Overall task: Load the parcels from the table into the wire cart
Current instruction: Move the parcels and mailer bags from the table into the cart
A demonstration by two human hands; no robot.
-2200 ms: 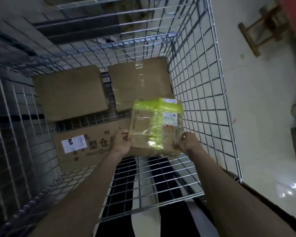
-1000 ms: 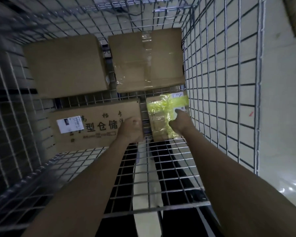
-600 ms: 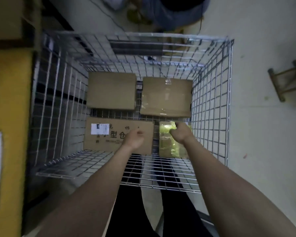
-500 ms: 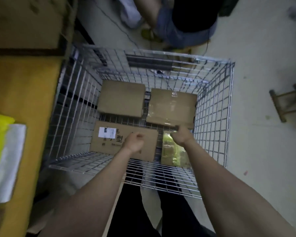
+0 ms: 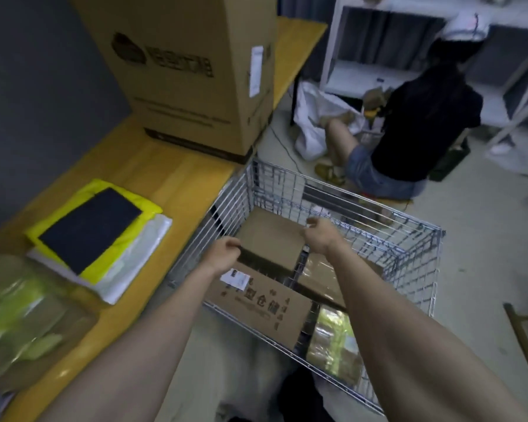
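Note:
The wire cart (image 5: 421, 257) stands beside the yellow table (image 5: 165, 178). Inside it lie a plain brown box (image 5: 272, 239), a taped brown box (image 5: 326, 278), a printed box with a white label (image 5: 265, 303) and the yellow-taped parcel (image 5: 336, 345) at the near right corner. My left hand (image 5: 224, 254) and my right hand (image 5: 319, 234) hover above the cart with loosely curled fingers, holding nothing. On the table lie a stack of flat yellow, black and white mailers (image 5: 95, 236) and a blurred yellow-taped parcel (image 5: 22, 318) at the near left.
A tall cardboard box (image 5: 189, 68) stands at the table's far end. A person (image 5: 409, 129) crouches on the floor beyond the cart, by white shelving (image 5: 378, 41). A wooden stool (image 5: 525, 333) sits at the right edge.
The yellow-taped parcel was set down in the cart's near right corner and let go. Both hands rose out of the cart, and the view swung up and left toward the table.

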